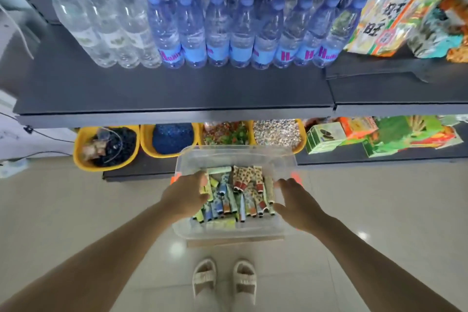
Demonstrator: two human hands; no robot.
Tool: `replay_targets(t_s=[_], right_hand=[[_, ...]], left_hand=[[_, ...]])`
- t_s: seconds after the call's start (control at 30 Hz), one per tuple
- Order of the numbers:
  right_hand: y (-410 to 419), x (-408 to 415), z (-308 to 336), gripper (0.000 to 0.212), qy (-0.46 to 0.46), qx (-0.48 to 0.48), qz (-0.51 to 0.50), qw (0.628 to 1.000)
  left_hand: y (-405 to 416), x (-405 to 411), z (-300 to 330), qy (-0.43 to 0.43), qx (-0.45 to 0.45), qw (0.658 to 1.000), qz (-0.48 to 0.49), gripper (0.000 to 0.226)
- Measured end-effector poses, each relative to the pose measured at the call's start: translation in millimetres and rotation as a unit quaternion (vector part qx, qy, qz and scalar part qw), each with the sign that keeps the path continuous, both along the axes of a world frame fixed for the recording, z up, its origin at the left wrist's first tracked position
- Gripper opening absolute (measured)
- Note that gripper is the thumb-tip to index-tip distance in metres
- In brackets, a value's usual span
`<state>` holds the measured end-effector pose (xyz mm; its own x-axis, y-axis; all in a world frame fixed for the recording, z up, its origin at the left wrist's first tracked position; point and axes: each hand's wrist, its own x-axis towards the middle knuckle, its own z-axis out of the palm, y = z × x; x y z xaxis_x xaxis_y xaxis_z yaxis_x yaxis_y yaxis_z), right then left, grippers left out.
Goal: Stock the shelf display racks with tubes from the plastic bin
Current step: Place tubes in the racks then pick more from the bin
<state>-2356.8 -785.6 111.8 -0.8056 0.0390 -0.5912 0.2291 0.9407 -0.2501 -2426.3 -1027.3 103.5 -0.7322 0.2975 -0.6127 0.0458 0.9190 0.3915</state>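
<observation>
1. My left hand (186,196) is at the left side of the bin (235,229), fingers curled over its rim and onto the tubes (240,195) at that edge; whether they clasp the rim or a tube I cannot tell
2. My right hand (295,204) is at the bin's right side, fingers spread and loose, clasping nothing I can see, tips just beside the orange latch (296,176)
3. The bin is clear plastic, below me on the pale floor (76,210), just in front of the lowest shelf
4. The tubes lie inside the bin in a loose heap, patterned in red, blue, green and yellow, most with dark caps pointing toward me
5. My feet in pale sandals (224,280) stand just behind the bin
6. Beyond the bin, yellow tubs (81,157) of small goods sit side by side on the lowest shelf, with green boxes (326,138) to their right
7. Above them a dark shelf (177,88) carries rows of water bottles (217,28), clear-capped at left and blue-capped in the middle, with bright snack bags (390,15) to the right
</observation>
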Motion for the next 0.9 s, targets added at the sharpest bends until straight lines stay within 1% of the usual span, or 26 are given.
replay_targets(t_s=[0.17,0.27,0.37,0.47,0.57,0.63,0.7,0.8,0.83,0.9], right_hand=[[15.2,-1.4,-76.5,0.043,-0.041,-0.014,-0.007,0.999],[20.4,-8.8,-123.9,0.040,-0.051,-0.019,-0.018,0.998],[24.8,-18.9,-173.0,0.041,-0.052,-0.026,-0.027,0.998],[27.3,-28.5,-220.3,0.042,-0.050,-0.022,-0.042,0.998],[27.9,-34.2,-266.0,0.039,-0.051,0.004,-0.078,0.996],[25.7,-36.5,-293.4,0.032,-0.053,0.017,-0.109,0.992],[21.3,-38.3,-316.1,0.023,-0.047,0.017,-0.143,0.988],[14.4,-39.4,-338.1,0.011,-0.032,0.019,-0.185,0.982],[13.3,-39.3,-342.0,0.012,-0.027,0.017,-0.198,0.980],[12.5,-40.3,-341.8,0.025,-0.031,0.002,-0.207,0.978]], left_hand=[[10.9,15.6,-75.2,-0.055,-0.016,0.996,0.064,0.032],[25.7,19.4,-122.0,-0.079,-0.014,0.993,0.084,0.036],[45.6,10.9,-169.1,-0.086,0.000,0.992,0.091,0.041],[71.1,-3.7,-213.7,-0.068,0.016,0.993,0.095,0.037],[100.0,-20.3,-251.9,-0.027,0.036,0.995,0.091,0.033],[115.8,-31.6,-276.3,0.008,0.042,0.995,0.091,0.030],[128.2,-40.4,-299.0,0.026,0.036,0.995,0.093,0.028],[140.1,-46.8,-323.3,0.030,0.015,0.994,0.101,0.039],[142.4,-48.0,-329.1,0.033,0.008,0.994,0.105,0.045],[144.7,-49.5,-335.9,0.015,0.002,0.992,0.122,0.057]])
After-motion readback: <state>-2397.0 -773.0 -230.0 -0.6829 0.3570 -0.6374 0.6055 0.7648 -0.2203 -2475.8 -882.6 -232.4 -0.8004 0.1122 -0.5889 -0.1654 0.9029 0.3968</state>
